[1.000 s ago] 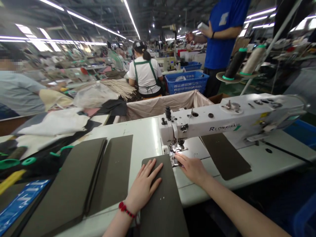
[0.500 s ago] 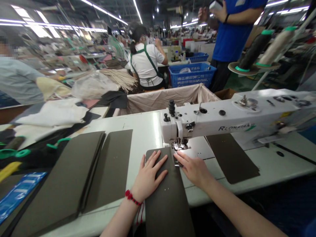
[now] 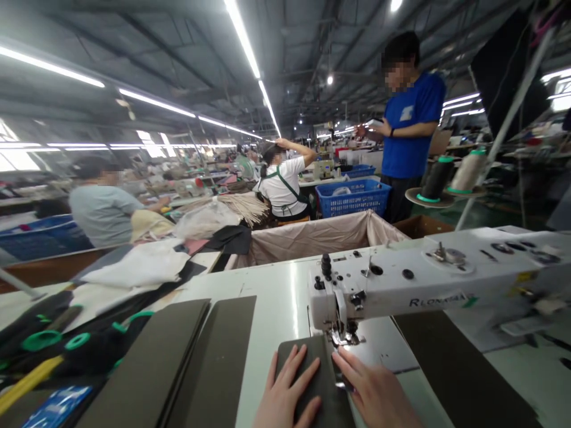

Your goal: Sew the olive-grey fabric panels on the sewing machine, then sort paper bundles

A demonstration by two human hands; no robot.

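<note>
My left hand [image 3: 292,389] lies flat with spread fingers on a dark olive fabric panel [image 3: 328,389]. The panel's far right edge reaches the presser foot [image 3: 342,339] of a white sewing machine [image 3: 379,285]. Beside that edge is my right hand [image 3: 372,386], its index and middle fingers stretched toward the presser foot. A small metal-tipped tool [image 3: 341,385] sticks out from under the right hand; the palm hides the rest, so its exact kind cannot be made out. The wrists are out of view.
Olive panels [image 3: 147,356] lie stacked at left, with a single panel [image 3: 223,356] beside them. Another panel [image 3: 464,362] lies under the machine arm. Thread cones [image 3: 40,339] sit far left. A cloth-lined bin [image 3: 307,238] stands behind the table; co-workers [image 3: 285,184] are beyond.
The head view has tilted up, so table and hands sit lower in the picture. Both hands keep their places by the presser foot. The seated co-worker's arm is raised higher.
</note>
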